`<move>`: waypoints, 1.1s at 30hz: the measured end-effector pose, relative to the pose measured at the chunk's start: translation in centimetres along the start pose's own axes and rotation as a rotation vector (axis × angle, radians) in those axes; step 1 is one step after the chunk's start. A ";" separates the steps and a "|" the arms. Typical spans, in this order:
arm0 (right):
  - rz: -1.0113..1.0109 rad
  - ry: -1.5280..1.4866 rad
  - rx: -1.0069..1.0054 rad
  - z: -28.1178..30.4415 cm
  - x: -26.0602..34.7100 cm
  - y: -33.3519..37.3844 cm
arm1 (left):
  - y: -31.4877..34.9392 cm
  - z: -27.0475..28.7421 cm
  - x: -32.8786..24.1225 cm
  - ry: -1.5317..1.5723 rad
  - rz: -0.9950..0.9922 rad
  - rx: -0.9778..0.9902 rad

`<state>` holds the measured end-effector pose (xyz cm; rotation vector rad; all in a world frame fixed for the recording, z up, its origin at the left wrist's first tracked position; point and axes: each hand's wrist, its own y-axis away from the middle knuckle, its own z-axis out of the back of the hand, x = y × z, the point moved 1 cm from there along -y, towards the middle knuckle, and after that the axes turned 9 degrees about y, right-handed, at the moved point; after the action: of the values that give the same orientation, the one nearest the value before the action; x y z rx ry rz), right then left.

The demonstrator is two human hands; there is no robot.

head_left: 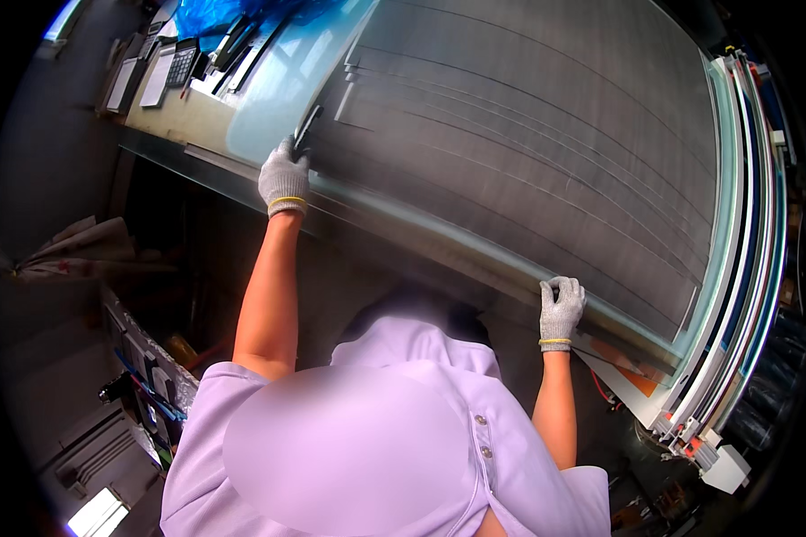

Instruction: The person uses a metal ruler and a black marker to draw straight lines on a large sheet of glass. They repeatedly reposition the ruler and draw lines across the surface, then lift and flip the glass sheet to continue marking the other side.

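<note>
A large, dark grey, mesh-like sheet with thin pale lines covers a glass-topped table. My left hand, in a pale knitted glove with a yellow cuff edge, is closed round a slim dark tool at the sheet's near left corner. The tool's kind is unclear; it points up and away from me. My right hand, gloved alike, rests at the near edge further right. Its thumb and fingers are curled together there, and what lies between them is hidden.
At the back left lie a calculator, a white pad, black tools and blue plastic film. Long pale rails curve along the right side. A cluttered rack stands at the lower left.
</note>
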<state>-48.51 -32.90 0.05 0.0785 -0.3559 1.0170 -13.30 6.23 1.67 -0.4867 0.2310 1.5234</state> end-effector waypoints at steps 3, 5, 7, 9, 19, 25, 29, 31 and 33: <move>0.008 0.000 -0.012 -0.1 -0.2 0.1 | 0.4 0.2 -0.5 -0.095 0.039 0.080; 0.009 -0.001 -0.017 -0.1 -0.2 0.1 | 0.8 0.4 -0.8 -0.096 0.054 0.086; 0.008 -0.001 -0.014 0.0 -0.1 0.1 | 1.1 0.0 -0.3 0.006 -0.087 -0.068; 0.012 -0.002 -0.020 0.0 0.0 0.0 | 1.4 -1.0 0.6 0.340 -0.093 -0.170; -0.008 0.007 -0.012 -0.1 -0.1 0.0 | 3.5 -0.2 -1.1 1.726 0.566 0.060; -0.002 0.003 -0.046 -0.3 -0.1 -0.1 | 2.8 -1.5 -0.1 1.663 0.757 -0.085; -0.014 -0.014 -0.038 -0.2 0.1 -0.1 | 2.6 -2.6 0.4 1.130 0.563 -0.212; -0.012 -0.015 -0.050 -0.4 -0.1 -0.1 | 2.6 -2.6 -0.1 0.920 0.381 -0.276; -0.015 -0.015 -0.054 -0.5 -0.2 0.0 | 3.1 -2.5 -1.3 0.793 0.329 -0.308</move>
<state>-48.48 -32.97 -0.44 0.0403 -0.3953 0.9921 -16.03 3.94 -0.44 -1.3484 0.7218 1.6234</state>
